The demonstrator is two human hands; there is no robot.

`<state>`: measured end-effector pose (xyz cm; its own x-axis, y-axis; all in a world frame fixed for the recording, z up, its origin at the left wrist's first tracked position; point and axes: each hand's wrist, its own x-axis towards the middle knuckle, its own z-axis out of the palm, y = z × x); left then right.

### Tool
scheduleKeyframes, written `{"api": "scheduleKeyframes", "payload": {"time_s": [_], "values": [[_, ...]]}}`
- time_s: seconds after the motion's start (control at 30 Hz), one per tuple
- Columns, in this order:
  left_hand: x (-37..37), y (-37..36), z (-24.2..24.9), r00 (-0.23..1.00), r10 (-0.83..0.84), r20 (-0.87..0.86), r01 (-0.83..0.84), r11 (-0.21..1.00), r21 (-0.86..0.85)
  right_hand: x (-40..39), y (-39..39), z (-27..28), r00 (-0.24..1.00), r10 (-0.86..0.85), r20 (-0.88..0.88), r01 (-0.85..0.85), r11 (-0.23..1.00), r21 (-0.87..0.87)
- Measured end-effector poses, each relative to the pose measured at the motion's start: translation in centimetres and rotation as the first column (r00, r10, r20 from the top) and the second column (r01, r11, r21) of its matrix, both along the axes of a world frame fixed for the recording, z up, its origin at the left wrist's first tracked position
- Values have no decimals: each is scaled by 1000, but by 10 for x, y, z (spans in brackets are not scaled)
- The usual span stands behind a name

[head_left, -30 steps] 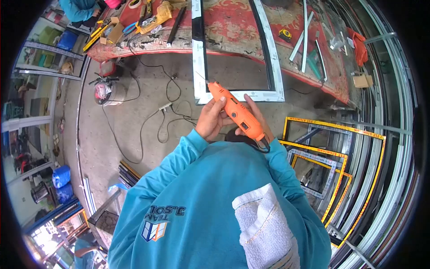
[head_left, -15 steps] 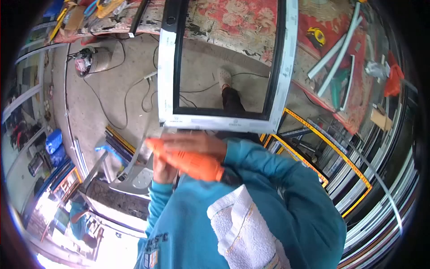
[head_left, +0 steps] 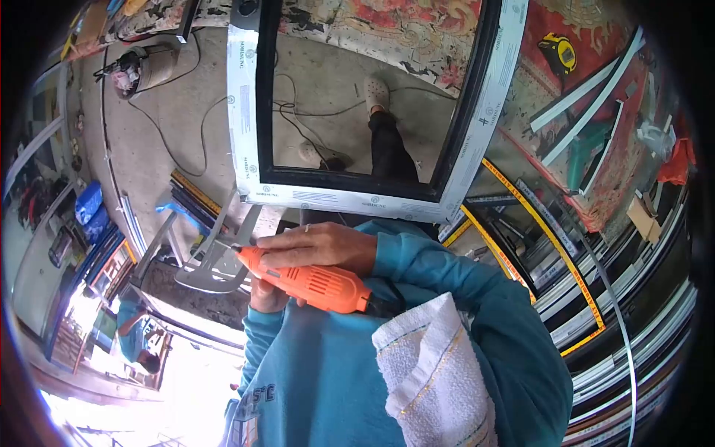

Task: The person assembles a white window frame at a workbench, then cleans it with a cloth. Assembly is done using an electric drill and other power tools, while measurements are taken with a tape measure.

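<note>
Swung sideways, the ribbed plastic tool (head_left: 320,285) is grasped by the left hand (head_left: 267,296) and right hand (head_left: 324,246).

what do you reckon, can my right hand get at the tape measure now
Probably not: the right hand is on the orange tool, and the frame seems to stand between it and the tape measure.

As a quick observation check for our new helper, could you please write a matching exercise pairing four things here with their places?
1. Tool
2. Towel
3. Tape measure
4. Clog

A. Draped on the shirt
B. Seen through the frame
C. Between left hand and right hand
D. On the red cloth

Pairs: 1-C, 2-A, 3-D, 4-B
</note>
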<state>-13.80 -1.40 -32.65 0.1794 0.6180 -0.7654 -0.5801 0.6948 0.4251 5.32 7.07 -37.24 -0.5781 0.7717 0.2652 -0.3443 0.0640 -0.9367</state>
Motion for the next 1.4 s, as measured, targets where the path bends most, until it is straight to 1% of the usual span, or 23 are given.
{"api": "scheduleKeyframes", "payload": {"time_s": [0.03,0.17,0.23,0.27,0.33,0.4,0.43,0.47,0.5,0.53,0.6,0.67,0.73,0.77,0.8,0.83,0.87,0.93,1.0,1.17,1.27,1.33,1.4], "values": [[0,3,0,1000,1,0,-1,1000,8,4,4,6,1000,-16,-17,15,999,-44],[5,18,-7,999,-21,-41,25,996,83,12,21,16,996,-38,-81,36,999,-26],[22,30,-8,999,-11,-45,15,996,93,11,16,19,941,-314,-129,301,947,-110],[29,37,-12,1000,-21,-4,21,997,69,15,14,18,944,-296,-146,283,954,-102],[39,50,-18,997,-51,50,45,991,124,27,13,12,981,-188,-51,164,940,-300],[44,62,-19,985,-169,24,162,971,177,41,23,10,987,-160,-7,152,951,-269],[48,70,-17,987,-159,23,152,972,177,48,25,11,989,-143,40,149,958,-247],[53,80,-14,970,-244,25,237,959,157,53,25,11,991,-132,38,137,959,-246],[57,86,-14,945,-326,27,320,938,135,58,24,13,988,-151,44,157,929,-336],[60,88,-20,949,-316,22,310,941,137,63,26,13,984,-170,51,175,890,-421],[66,90,-37,915,-403,27,402,915,21,71,37,12,988,-136,69,153,907,-393],[68,94,-43,919,-392,42,393,919,-10,73,44,8,982,-178,68,189,861,-472],[72,98,-43,921,-372,-116,365,928,-77,75,56,-3,990,-127,66,143,866,-480],[70,99,-44,903,-412,-121,392,906,-159,75,60,-11,995,-73,74,99,880,-464],[72,97,-46,905,-406,-125,383,907,-173,75,63,-18,997,-24,79,57,894,-445],[75,93,-49,959,-275,-74,263,954,-142,69,64,-20,997,-52,53,72,850,-522],[77,92,-52,990,-142,-21,138,984,-116,67,68,-20,998,-50,40,63,847,-527],[80,90,-57,997,-83,-6,81,989,-121,64,78,-22,998,0,57,33,813,-581],[84,94,-54,999,43,-19,-45,984,-170,64,81,-29,999,20,44,11,795,-607],[83,89,-62,998,70,-3,-69,980,-188,61,78,-47,1000,0,14,9,785,-619],[79,86,-65,997,72,14,-67,974,-215,58,78,-48,999,20,29,6,712,-702],[78,84,-68,994,103,40,-92,972,-215,55,76,-53,999,-19,27,31,792,-609],[78,88,-65,993,113,40,-101,969,-223,48,71,-62,999,-48,15,47,801,-597]]}}
